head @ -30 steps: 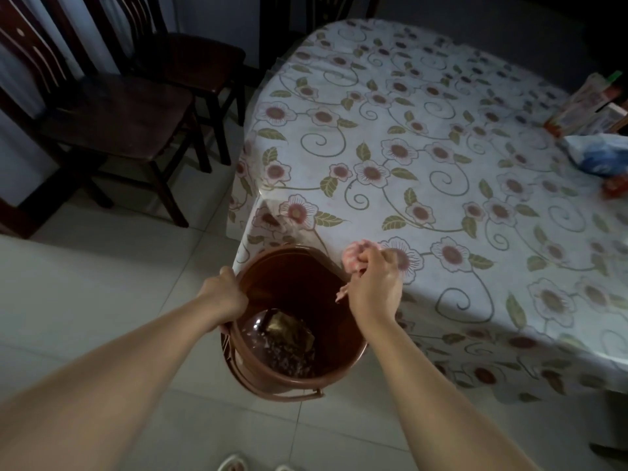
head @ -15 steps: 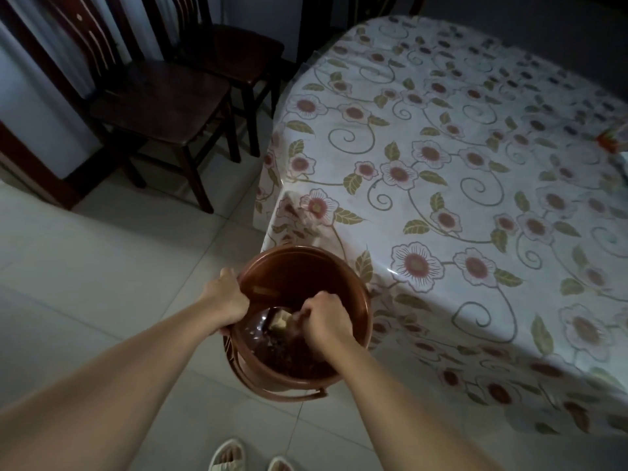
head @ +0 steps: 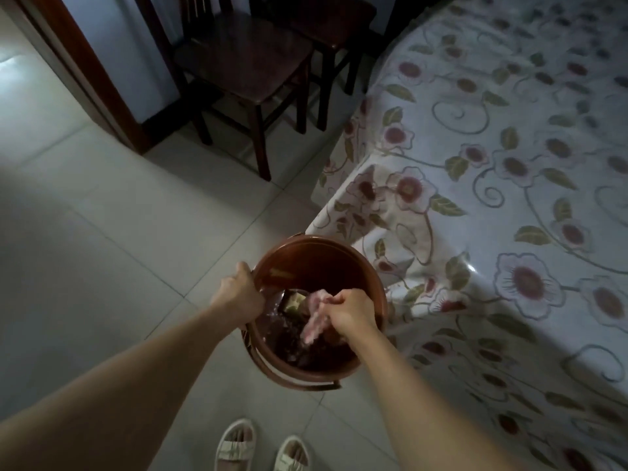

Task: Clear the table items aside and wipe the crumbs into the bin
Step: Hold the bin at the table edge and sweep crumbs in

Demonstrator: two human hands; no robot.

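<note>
the table [head: 530,137] fills the right side of my view, covered to its edge and down its side by a glossy white cloth printed with red-centred flowers, green leaves and curling stems. the pale tiled floor [head: 95,253] takes up the left, brighter near the far left corner. two dark wooden chairs [head: 244,59] stand at the top, side by side, just off the table's far corner, with a dark wooden door frame [head: 88,76] to their left.

the brown round bin [head: 326,253] sits low in the middle, right against the hanging edge of the tablecloth, its loose handle drooping along the near side. inside it i can see dark scraps and a pale yellowish lump; what they are i cannot tell.

my left hand [head: 239,294] grips the bin's left rim, fingers curled over the edge and the thumb side toward me. my right hand [head: 350,311] is over the bin's mouth, fist closed around a pink rag [head: 316,317], with a bunched end showing above my knuckles and a strip of it trailing down toward the bin's contents.

at the bottom edge, between my forearms, the toes of my two light sandals [head: 261,447] show on the tiles.
</note>
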